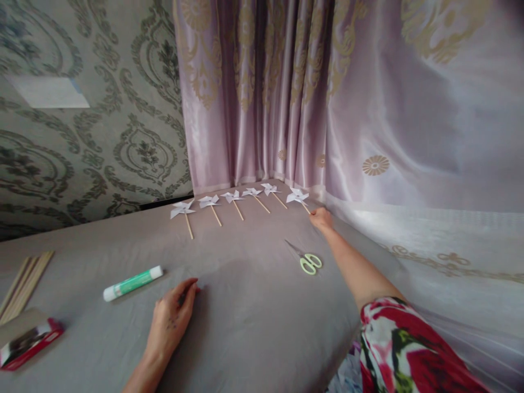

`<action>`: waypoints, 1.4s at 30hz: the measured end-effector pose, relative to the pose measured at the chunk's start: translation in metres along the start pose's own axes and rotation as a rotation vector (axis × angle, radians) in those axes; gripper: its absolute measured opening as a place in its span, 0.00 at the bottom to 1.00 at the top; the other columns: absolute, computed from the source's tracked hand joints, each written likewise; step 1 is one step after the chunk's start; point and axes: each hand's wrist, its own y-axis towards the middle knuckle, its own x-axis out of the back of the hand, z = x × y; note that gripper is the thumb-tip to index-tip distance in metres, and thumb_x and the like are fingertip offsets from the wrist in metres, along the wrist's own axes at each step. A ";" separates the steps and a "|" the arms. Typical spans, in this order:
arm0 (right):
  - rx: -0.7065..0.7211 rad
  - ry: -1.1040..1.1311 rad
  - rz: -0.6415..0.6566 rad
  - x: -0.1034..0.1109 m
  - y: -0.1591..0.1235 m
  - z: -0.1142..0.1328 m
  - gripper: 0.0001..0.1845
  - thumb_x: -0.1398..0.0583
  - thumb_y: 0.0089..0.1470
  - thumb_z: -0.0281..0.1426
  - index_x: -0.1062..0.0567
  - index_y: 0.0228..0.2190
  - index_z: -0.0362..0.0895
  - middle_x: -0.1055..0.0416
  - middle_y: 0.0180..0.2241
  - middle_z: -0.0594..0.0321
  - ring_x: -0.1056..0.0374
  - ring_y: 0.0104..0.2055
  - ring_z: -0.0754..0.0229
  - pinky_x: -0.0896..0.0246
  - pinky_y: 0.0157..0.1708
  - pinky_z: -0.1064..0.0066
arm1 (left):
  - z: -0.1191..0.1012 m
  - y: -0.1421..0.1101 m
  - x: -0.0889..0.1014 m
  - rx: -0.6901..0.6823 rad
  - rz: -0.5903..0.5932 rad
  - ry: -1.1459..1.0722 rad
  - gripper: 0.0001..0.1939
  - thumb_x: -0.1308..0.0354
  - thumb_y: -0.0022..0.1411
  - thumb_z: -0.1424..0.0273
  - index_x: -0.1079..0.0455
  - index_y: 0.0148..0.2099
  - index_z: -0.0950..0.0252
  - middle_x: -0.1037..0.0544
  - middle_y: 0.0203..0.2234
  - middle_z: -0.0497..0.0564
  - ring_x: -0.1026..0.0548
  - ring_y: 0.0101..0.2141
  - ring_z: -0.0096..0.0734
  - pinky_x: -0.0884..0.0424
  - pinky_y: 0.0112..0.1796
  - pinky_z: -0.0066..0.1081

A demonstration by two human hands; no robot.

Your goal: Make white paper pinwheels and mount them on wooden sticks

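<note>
At the far right of the table, my right hand (322,219) is closed on the lower end of a wooden stick that bears a white paper pinwheel (297,196). Several similar paper pinwheels (210,202) lie in a row to the left of it, their sticks pointing towards me. My left hand (175,310) rests on the grey cloth with its fingers curled and thumb near the index fingertip; nothing shows in it. Just left of that hand lies a green and white glue stick (133,283). Scissors with pale green handles (310,264) lie nearer to me than my right hand.
Wooden sticks (28,281) lie in a bundle at the left edge. In front of them sits an opened red box (30,341) with dark contents. The grey-covered table (245,327) meets a patterned wall (102,136) and lilac curtains (262,109) at the back.
</note>
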 end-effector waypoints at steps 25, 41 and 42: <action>-0.028 -0.089 0.048 -0.029 0.027 0.014 0.19 0.44 0.51 0.25 0.25 0.44 0.36 0.29 0.46 0.41 0.32 0.49 0.45 0.36 0.46 0.59 | 0.006 0.004 -0.005 -0.136 -0.033 0.147 0.18 0.52 0.58 0.58 0.25 0.39 0.62 0.20 0.26 0.51 0.23 0.25 0.34 0.28 0.30 0.30; 0.015 -0.067 0.005 -0.025 0.016 0.000 0.17 0.44 0.53 0.36 0.22 0.41 0.43 0.26 0.43 0.48 0.31 0.47 0.49 0.36 0.43 0.64 | 0.008 0.005 -0.004 -0.138 -0.007 0.180 0.17 0.52 0.58 0.59 0.26 0.39 0.61 0.21 0.25 0.50 0.24 0.24 0.33 0.29 0.30 0.30; 0.021 -0.065 -0.001 -0.025 0.013 -0.004 0.17 0.44 0.54 0.37 0.22 0.41 0.43 0.26 0.43 0.49 0.30 0.47 0.50 0.36 0.42 0.65 | 0.007 0.005 -0.004 -0.138 -0.006 0.183 0.17 0.52 0.58 0.59 0.26 0.39 0.61 0.21 0.25 0.50 0.24 0.24 0.33 0.29 0.30 0.30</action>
